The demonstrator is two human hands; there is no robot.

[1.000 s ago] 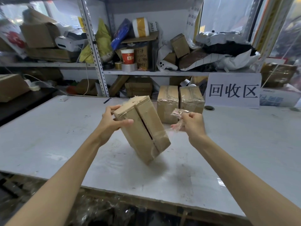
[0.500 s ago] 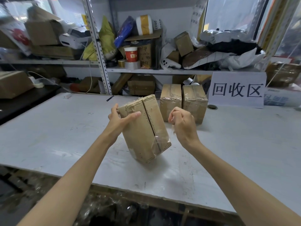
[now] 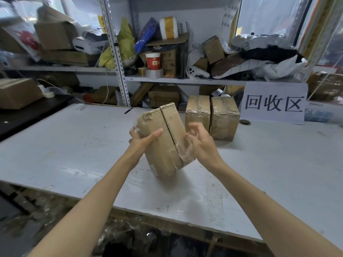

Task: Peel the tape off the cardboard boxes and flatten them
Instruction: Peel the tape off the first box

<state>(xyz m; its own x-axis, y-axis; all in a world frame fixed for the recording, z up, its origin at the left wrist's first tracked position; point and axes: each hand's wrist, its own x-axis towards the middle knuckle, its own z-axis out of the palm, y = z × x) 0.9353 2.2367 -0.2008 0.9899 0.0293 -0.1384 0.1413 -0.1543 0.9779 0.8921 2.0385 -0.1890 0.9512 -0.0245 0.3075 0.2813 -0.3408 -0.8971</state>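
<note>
A brown cardboard box (image 3: 163,145) stands tilted on one lower corner on the white table (image 3: 269,164), its flap seam facing me. My left hand (image 3: 143,139) grips its upper left side, thumb across the front. My right hand (image 3: 200,143) is at the box's right edge, fingers curled around a strip of clear tape (image 3: 186,153) that still clings to the lower right corner. Two more taped boxes, one (image 3: 197,113) and another (image 3: 224,117), stand side by side just behind.
A white sign with black characters (image 3: 274,103) leans at the back right beside a round hole (image 3: 245,122) in the table. Metal shelves (image 3: 115,52) behind hold cartons, tape rolls, bags and a red cup (image 3: 153,61). Crumpled plastic lies below the table's near edge.
My right hand, which held a crumpled tape scrap away from the box, came back to the box's right side and now pulls at tape near the lower corner. The box stays tilted in my left hand.
</note>
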